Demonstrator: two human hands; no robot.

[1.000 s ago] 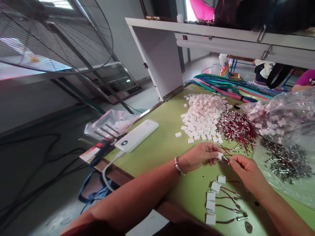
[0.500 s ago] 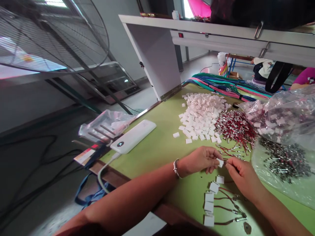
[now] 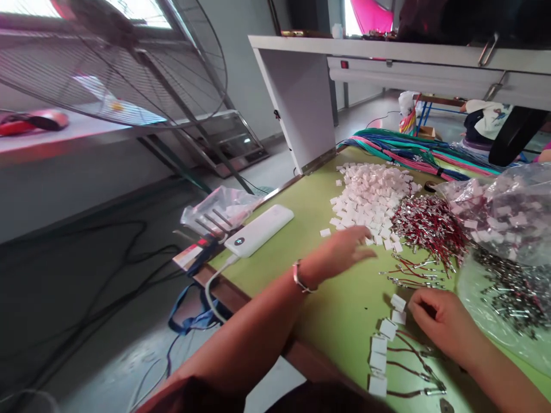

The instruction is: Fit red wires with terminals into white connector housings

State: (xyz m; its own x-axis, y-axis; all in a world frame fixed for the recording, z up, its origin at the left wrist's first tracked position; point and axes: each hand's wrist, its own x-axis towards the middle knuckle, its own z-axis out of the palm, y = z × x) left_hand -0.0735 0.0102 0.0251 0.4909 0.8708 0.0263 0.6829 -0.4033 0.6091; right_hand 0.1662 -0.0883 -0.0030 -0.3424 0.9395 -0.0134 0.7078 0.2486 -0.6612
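My left hand (image 3: 344, 252), a little blurred, reaches with fingers apart and nothing in them to the near edge of a pile of white plastic connector housings (image 3: 370, 192). Lower right, my right hand (image 3: 443, 318) is closed, its fingertips beside a white housing (image 3: 398, 302) on the table; what the fingers hold is hidden. Below that one, several more housings (image 3: 379, 361) form a column, with dark red wires (image 3: 407, 370) running from them to metal-tipped ends. Short red wires with metal terminals (image 3: 415, 269) lie spread out just beyond my right hand.
Behind the loose wires is a heap of red terminal wires (image 3: 430, 226). At right lie a clear bag of housings (image 3: 508, 212) and dark terminal wires (image 3: 516, 287) on plastic. Bundled cables (image 3: 400, 149) cross the back. A white power bank (image 3: 262, 229) with cable lies left, near a fan (image 3: 142, 74).
My left hand has let go of the white housing and moved up and left to the pile. My right hand has come down beside the column, where another housing now lies. The camera view has turned left.
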